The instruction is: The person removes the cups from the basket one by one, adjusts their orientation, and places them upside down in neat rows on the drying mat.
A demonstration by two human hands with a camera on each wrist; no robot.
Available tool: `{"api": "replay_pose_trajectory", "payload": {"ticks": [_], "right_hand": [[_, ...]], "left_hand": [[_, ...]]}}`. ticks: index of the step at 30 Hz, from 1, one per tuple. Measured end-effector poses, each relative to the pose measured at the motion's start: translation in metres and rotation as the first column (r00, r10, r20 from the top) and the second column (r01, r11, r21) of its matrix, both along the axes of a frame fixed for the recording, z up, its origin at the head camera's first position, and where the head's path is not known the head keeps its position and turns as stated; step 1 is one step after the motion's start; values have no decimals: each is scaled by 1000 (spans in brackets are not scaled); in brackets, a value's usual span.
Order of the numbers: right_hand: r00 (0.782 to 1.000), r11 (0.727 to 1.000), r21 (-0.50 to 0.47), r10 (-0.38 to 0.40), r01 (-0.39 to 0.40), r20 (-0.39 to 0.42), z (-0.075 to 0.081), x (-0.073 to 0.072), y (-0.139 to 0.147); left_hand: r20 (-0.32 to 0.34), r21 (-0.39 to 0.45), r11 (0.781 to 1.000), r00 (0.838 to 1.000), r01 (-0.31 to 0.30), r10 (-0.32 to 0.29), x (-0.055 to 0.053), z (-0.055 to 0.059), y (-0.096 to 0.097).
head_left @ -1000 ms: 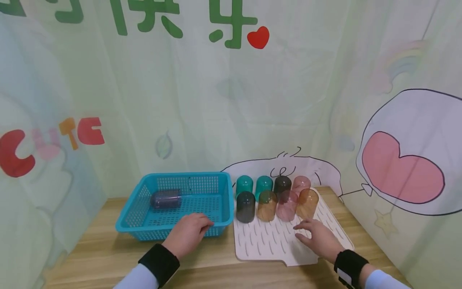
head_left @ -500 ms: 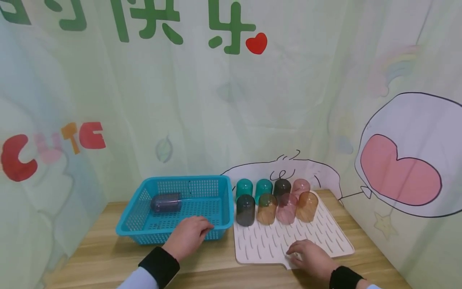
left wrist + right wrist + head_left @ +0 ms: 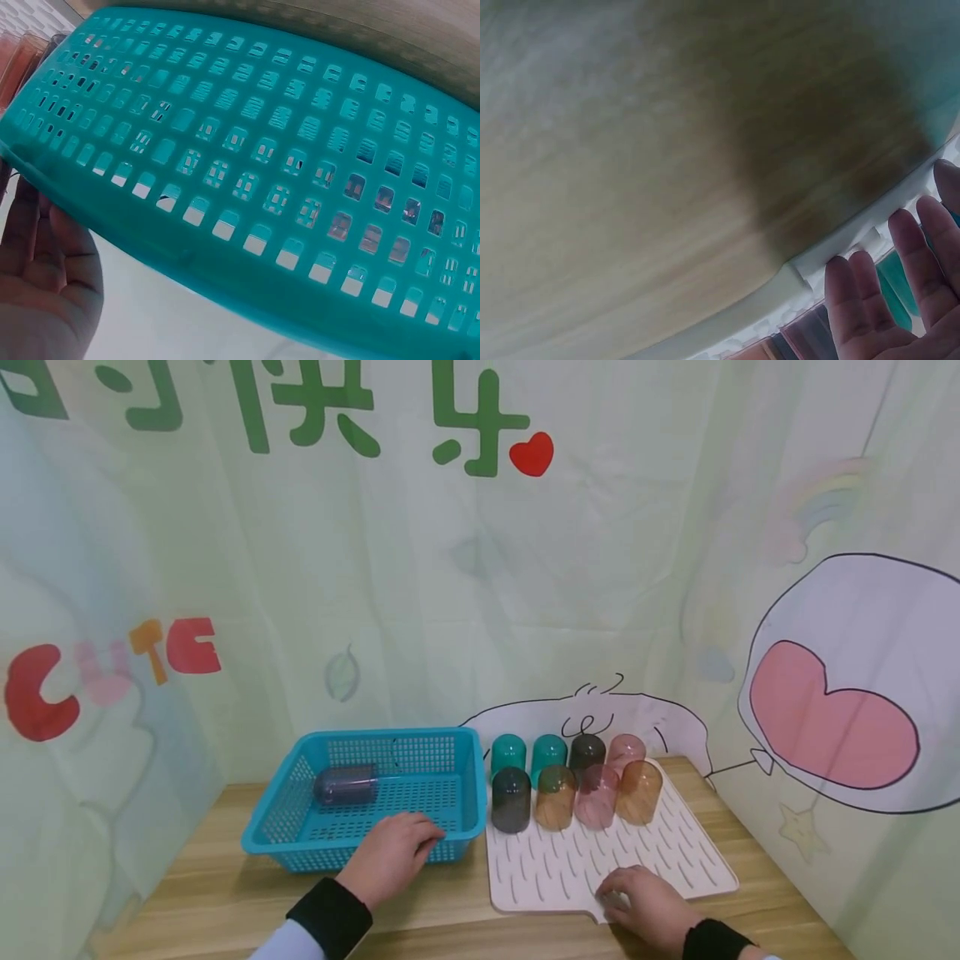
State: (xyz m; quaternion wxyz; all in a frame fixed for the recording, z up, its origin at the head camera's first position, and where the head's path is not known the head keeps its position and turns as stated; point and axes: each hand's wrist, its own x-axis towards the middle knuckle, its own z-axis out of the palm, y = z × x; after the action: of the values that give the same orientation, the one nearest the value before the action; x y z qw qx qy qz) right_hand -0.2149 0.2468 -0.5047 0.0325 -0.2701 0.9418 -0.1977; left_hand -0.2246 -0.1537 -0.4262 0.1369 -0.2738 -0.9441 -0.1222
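Observation:
In the head view my left hand (image 3: 393,856) is at the front right rim of a blue plastic basket (image 3: 270,827). Its fingers are loosely bent beside that rim (image 3: 172,270) in the left wrist view. A see-through purple cup (image 3: 347,785) lies on its side in the basket. My right hand (image 3: 648,906) hovers at the front edge of a white ridged drying mat (image 3: 540,877), holding nothing. Relaxed, spread fingers (image 3: 926,292) show in the right wrist view. Farther back stand two rows of upside-down cups, among them teal (image 3: 508,756), dark grey (image 3: 512,806), pink (image 3: 597,806) and amber (image 3: 640,797).
Basket and mat stand side by side on a wooden table (image 3: 435,935). A printed cloth curtain (image 3: 420,568) closes off the back and both sides. The cups fill the mat's rear half, close together near the basket's right wall.
My right hand has drawn back from the front amber cup to the mat's front edge. The left hand stays at the basket rim. The head view has tilted up slightly.

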Motion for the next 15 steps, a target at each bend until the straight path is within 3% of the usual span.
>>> {"api": "replay_pose_trajectory", "payload": {"ticks": [8, 15], "right_hand": [[1000, 1000, 9, 22, -22, -9, 0, -1, -1], [999, 999, 26, 29, -28, -45, -2, 1, -1]], "left_hand": [[-2, 42, 999, 1000, -22, 22, -5, 4, -11], [-19, 52, 995, 996, -86, 87, -16, 24, -35]]}}
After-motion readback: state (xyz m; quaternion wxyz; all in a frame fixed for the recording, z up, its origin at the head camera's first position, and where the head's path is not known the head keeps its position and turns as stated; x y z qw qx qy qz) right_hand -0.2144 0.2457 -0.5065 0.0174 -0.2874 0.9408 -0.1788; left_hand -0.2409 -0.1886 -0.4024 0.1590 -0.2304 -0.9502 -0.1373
